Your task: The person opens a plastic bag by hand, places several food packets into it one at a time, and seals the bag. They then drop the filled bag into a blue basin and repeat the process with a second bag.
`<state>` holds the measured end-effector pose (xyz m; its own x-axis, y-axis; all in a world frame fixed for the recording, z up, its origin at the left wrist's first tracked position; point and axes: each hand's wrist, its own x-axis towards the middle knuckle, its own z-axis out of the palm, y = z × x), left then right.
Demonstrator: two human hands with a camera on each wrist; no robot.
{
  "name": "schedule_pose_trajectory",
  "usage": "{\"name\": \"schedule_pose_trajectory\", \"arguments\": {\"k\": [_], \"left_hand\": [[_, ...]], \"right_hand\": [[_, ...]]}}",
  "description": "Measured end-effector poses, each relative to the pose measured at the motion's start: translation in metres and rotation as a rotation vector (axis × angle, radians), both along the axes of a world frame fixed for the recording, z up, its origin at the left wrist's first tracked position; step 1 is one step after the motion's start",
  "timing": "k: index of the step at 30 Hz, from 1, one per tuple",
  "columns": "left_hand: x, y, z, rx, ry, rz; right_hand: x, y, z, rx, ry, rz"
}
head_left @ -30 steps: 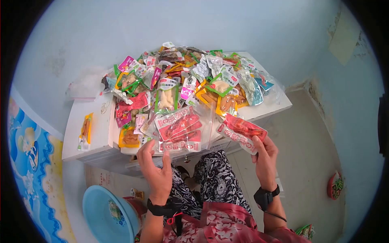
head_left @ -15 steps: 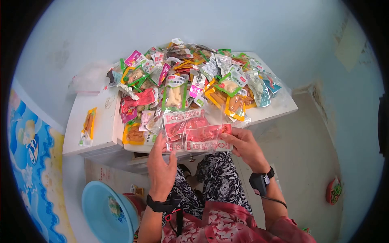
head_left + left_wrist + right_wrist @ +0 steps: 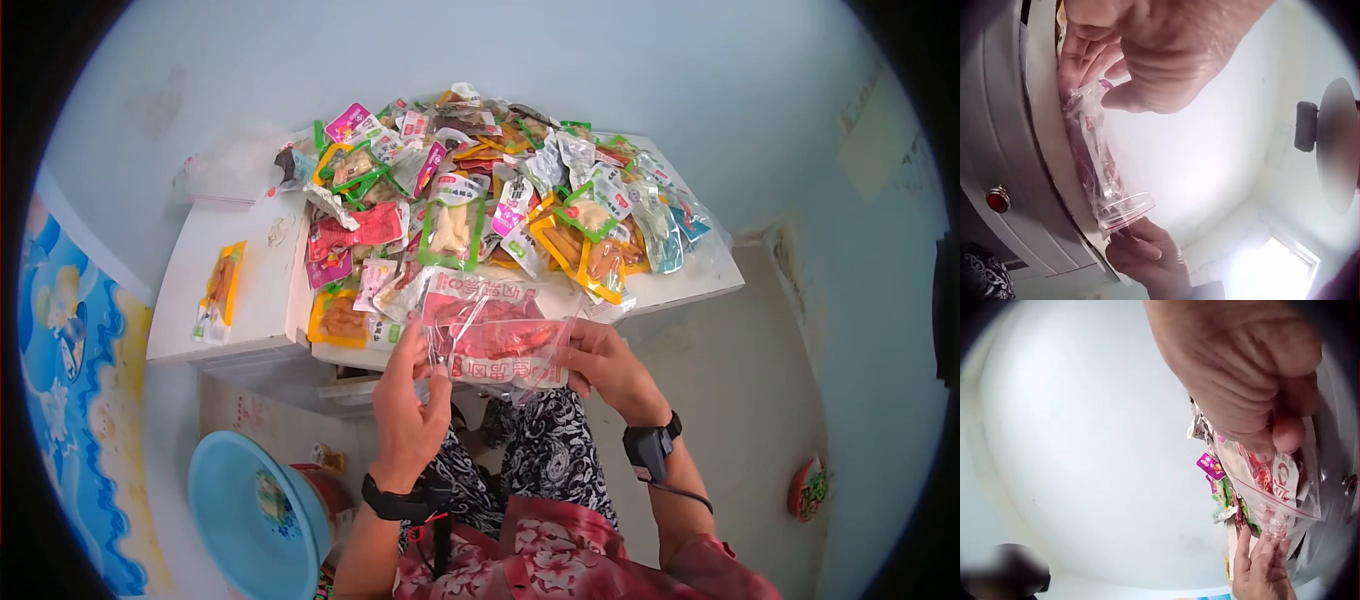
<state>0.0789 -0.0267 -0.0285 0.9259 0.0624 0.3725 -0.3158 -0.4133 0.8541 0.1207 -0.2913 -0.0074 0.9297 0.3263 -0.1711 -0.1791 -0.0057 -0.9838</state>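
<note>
1. The clear bag (image 3: 490, 290) is between the hands, in front of the surface (image 3: 690, 283), with red packets inside.
2. The left hand (image 3: 408, 415) pinches its far end from the mouth (image 3: 1127, 211); the right hand (image 3: 615, 375) pinches a red packet (image 3: 510, 338) at the mouth.
3. The bag looks thin, limp and light, likely to crumple; best held by a lip near the zip.
4. The packet seems firmer but slick; a flat edge pinch should suit it, without squeezing the filling.
</note>
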Motion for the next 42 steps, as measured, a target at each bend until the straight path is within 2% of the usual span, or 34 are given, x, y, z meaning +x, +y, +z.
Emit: {"name": "schedule_pose_trajectory", "arguments": {"k": [4, 10, 14, 16, 20, 23, 26, 29, 31, 32, 35, 36, 39, 42], "left_hand": [[0.004, 0.001, -0.001, 0.157, -0.046, -0.018], [0.004, 0.003, -0.003, -0.288, 0.120, -0.080], [0.004, 0.006, -0.008, -0.045, 0.070, -0.050], [0.005, 0.007, -0.006, 0.037, 0.084, -0.052], [0.004, 0.008, -0.009, -0.110, 0.170, -0.080], [-0.001, -0.001, 0.007, -0.167, 0.188, -0.109], [-0.004, -0.008, 0.012, -0.083, 0.130, -0.097], [-0.004, -0.012, 0.007, 0.145, -0.014, 0.001], [0.000, -0.012, -0.001, 0.372, -0.167, 0.084], [0.002, -0.013, -0.004, 0.346, -0.145, 0.089], [0.005, -0.013, -0.006, 0.274, -0.097, 0.101], [0.006, -0.013, -0.006, 0.254, -0.093, 0.099], [0.006, -0.013, -0.007, 0.191, -0.079, 0.090], [0.008, -0.012, -0.006, 0.130, -0.069, 0.077]], "right_hand": [[-0.001, 0.005, 0.008, -0.152, -0.035, 0.043], [0.000, 0.021, 0.008, -0.186, -0.090, -0.001], [-0.007, 0.030, 0.003, -0.362, -0.318, -0.125], [-0.005, 0.020, -0.004, -0.235, -0.251, -0.166], [-0.008, 0.009, -0.006, -0.021, -0.114, -0.120], [-0.010, 0.009, -0.002, 0.124, 0.008, -0.136], [-0.014, 0.021, 0.004, -0.034, 0.008, -0.005], [-0.008, 0.026, -0.019, -0.285, -0.412, -0.072], [-0.004, 0.021, -0.017, -0.404, -0.446, -0.033], [-0.001, 0.020, -0.016, -0.463, -0.464, -0.013], [0.006, 0.018, -0.001, -0.281, -0.392, -0.109], [0.006, 0.019, 0.007, -0.310, -0.336, -0.124], [0.011, 0.029, 0.002, -0.616, -0.559, -0.208], [0.016, 0.037, 0.006, -0.689, -0.574, -0.239]]}}
